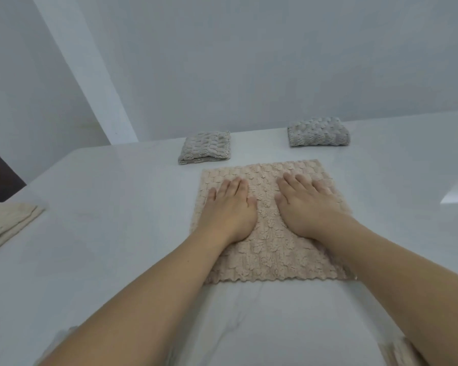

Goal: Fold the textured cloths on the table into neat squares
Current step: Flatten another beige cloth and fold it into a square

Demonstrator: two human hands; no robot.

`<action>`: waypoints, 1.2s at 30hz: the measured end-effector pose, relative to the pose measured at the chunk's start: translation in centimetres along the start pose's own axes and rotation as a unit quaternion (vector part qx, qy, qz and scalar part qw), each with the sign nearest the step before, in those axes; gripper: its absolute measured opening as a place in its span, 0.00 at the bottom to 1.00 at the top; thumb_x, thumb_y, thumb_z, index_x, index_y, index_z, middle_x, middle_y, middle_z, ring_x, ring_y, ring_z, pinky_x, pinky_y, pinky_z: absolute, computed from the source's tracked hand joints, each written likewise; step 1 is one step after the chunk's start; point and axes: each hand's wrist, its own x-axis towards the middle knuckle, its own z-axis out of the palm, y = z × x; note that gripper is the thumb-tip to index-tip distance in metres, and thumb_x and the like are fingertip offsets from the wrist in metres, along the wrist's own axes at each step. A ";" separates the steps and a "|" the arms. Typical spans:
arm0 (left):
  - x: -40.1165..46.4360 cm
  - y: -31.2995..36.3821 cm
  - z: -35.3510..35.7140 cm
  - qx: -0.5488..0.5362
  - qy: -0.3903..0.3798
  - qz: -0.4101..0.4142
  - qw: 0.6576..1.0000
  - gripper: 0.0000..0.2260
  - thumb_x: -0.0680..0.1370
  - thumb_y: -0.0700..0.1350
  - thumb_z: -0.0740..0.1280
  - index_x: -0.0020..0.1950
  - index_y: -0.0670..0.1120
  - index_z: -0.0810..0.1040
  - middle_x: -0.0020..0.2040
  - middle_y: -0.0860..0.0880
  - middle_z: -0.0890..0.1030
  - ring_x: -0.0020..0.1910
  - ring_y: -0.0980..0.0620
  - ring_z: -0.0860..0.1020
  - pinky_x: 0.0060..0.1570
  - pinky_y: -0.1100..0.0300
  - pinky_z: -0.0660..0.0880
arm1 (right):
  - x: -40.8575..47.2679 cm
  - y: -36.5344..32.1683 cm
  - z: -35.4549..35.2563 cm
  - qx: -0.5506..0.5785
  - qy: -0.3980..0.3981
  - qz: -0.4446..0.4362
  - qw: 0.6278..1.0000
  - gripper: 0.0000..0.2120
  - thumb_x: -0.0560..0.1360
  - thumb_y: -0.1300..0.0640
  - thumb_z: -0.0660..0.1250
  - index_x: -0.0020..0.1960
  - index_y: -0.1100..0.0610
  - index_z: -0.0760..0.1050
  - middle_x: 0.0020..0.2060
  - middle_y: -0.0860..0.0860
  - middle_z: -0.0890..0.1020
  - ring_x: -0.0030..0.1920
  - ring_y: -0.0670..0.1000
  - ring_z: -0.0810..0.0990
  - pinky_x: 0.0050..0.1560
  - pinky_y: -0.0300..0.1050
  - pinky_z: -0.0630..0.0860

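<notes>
Forearms reach in from the near edge; both hands lie flat on the pink cloth (270, 233), palms down, fingers straight, gripping nothing. Left hand (229, 207) presses the cloth's left half, right hand (306, 204) the right half, w/ a strip of bare cloth between the thumbs.

Pink cloth sits spread mid-surface, roughly square, scalloped near edge facing the person. Looks like the smoothing step before a fold.

To do it well, prob.: sweep palms outward from centre to the side edges, keep pressure even so the nubby pile doesn't bunch, check corners are square. Then pinch the two near corners and bring them to the far corners, edges matched, and press the crease. Cloth is soft and thick, so folds will spring up w/o a firm press.

Count:
- spread cloths: 1 (pink)
- folded grey cloths: 2, left one (205, 147) just beyond the pink cloth's far-left corner, right one (318, 132) further back
- cream cloth (7, 223): 1, folded, at the surface's (103, 207) left edge, partly out of view
- hands: 2
</notes>
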 end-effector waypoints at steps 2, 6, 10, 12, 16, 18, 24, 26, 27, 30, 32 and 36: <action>0.1 -0.1 -0.2 -0.001 -0.001 0.002 1.000 0.26 0.84 0.54 0.43 0.81 0.48 0.45 0.81 0.52 0.44 0.79 0.52 0.42 0.77 0.48 0.40 | 0.2 0.1 -0.1 -0.001 -0.001 -0.002 1.000 0.27 0.82 0.45 0.39 0.80 0.51 0.44 0.79 0.47 0.44 0.78 0.49 0.42 0.76 0.51 0.40; -0.4 -0.9 -0.4 0.003 -0.003 0.011 1.000 0.26 0.84 0.55 0.43 0.81 0.49 0.44 0.81 0.53 0.44 0.79 0.54 0.42 0.77 0.52 0.39 | -0.2 1.4 -0.5 -0.007 -0.010 -0.009 1.000 0.27 0.82 0.44 0.38 0.79 0.49 0.41 0.78 0.46 0.43 0.78 0.47 0.41 0.76 0.51 0.39; -1.0 -3.7 -0.8 -0.005 -0.007 -0.014 1.000 0.26 0.84 0.56 0.43 0.81 0.50 0.44 0.81 0.54 0.43 0.79 0.55 0.42 0.77 0.52 0.39 | -1.6 4.9 -1.2 -0.014 -0.021 0.030 0.999 0.27 0.82 0.44 0.37 0.79 0.49 0.40 0.78 0.46 0.41 0.78 0.47 0.40 0.77 0.51 0.40; -1.3 -4.3 -1.0 0.007 -0.014 -0.029 0.999 0.27 0.84 0.56 0.42 0.81 0.49 0.44 0.81 0.53 0.44 0.79 0.54 0.42 0.77 0.50 0.39 | -1.9 5.5 -1.5 -0.035 -0.030 0.052 0.998 0.27 0.82 0.44 0.37 0.79 0.50 0.39 0.78 0.47 0.41 0.78 0.48 0.41 0.76 0.53 0.38; -1.5 -2.7 -2.2 0.063 0.007 -0.036 0.997 0.27 0.84 0.54 0.43 0.81 0.45 0.47 0.81 0.49 0.47 0.80 0.50 0.44 0.76 0.47 0.36 | -2.0 3.4 -3.0 -0.104 -0.037 0.062 0.992 0.28 0.82 0.47 0.39 0.79 0.56 0.40 0.79 0.51 0.41 0.78 0.52 0.39 0.75 0.58 0.35; -2.5 -0.9 -2.5 0.015 0.045 -0.020 0.999 0.26 0.84 0.51 0.45 0.81 0.43 0.51 0.81 0.47 0.51 0.80 0.49 0.46 0.77 0.47 0.39 | -2.5 1.4 -3.5 -0.091 -0.004 0.028 0.995 0.28 0.83 0.48 0.40 0.79 0.57 0.41 0.78 0.52 0.41 0.78 0.53 0.39 0.75 0.58 0.36; -5.4 1.1 0.2 -0.007 0.002 0.007 1.000 0.27 0.84 0.55 0.44 0.81 0.47 0.46 0.81 0.50 0.46 0.80 0.51 0.43 0.77 0.46 0.40 | -4.7 -0.6 0.1 -0.007 -0.011 -0.023 1.000 0.28 0.82 0.45 0.39 0.80 0.53 0.43 0.79 0.48 0.44 0.78 0.50 0.41 0.76 0.53 0.39; -5.2 0.8 0.2 -0.004 0.003 0.006 1.000 0.27 0.84 0.55 0.44 0.81 0.48 0.46 0.81 0.51 0.45 0.80 0.52 0.43 0.77 0.47 0.40 | -4.7 -0.2 0.1 -0.010 -0.007 -0.025 1.000 0.28 0.82 0.45 0.39 0.80 0.52 0.43 0.79 0.47 0.44 0.78 0.49 0.41 0.76 0.52 0.38; -5.2 0.7 0.1 -0.002 0.003 0.010 1.000 0.27 0.84 0.55 0.44 0.81 0.48 0.46 0.81 0.52 0.45 0.80 0.52 0.43 0.77 0.48 0.40 | -4.8 0.0 0.0 -0.013 -0.009 -0.030 0.999 0.27 0.82 0.45 0.39 0.80 0.52 0.42 0.79 0.47 0.44 0.78 0.48 0.41 0.76 0.51 0.38; -5.8 -0.4 -0.1 -0.002 0.004 0.011 1.000 0.27 0.84 0.56 0.44 0.81 0.49 0.46 0.81 0.53 0.45 0.79 0.54 0.43 0.77 0.51 0.40 | -5.5 1.0 -0.3 -0.021 -0.011 -0.030 0.999 0.28 0.82 0.44 0.38 0.79 0.51 0.42 0.79 0.47 0.43 0.78 0.47 0.40 0.76 0.50 0.39; -6.3 -1.6 -0.3 0.000 -0.005 -0.003 1.000 0.27 0.84 0.56 0.44 0.81 0.49 0.45 0.81 0.53 0.45 0.79 0.54 0.42 0.77 0.51 0.40 | -6.2 1.9 -0.4 -0.022 -0.024 -0.015 0.999 0.28 0.82 0.44 0.38 0.79 0.52 0.41 0.79 0.47 0.42 0.78 0.47 0.40 0.77 0.50 0.39; -6.8 -2.2 -1.4 0.017 -0.022 -0.033 0.999 0.27 0.84 0.55 0.43 0.81 0.47 0.44 0.81 0.50 0.44 0.80 0.51 0.42 0.77 0.49 0.38 | -6.2 2.0 -1.5 -0.041 -0.042 0.006 0.998 0.28 0.82 0.44 0.38 0.79 0.53 0.39 0.79 0.49 0.41 0.78 0.49 0.39 0.76 0.52 0.37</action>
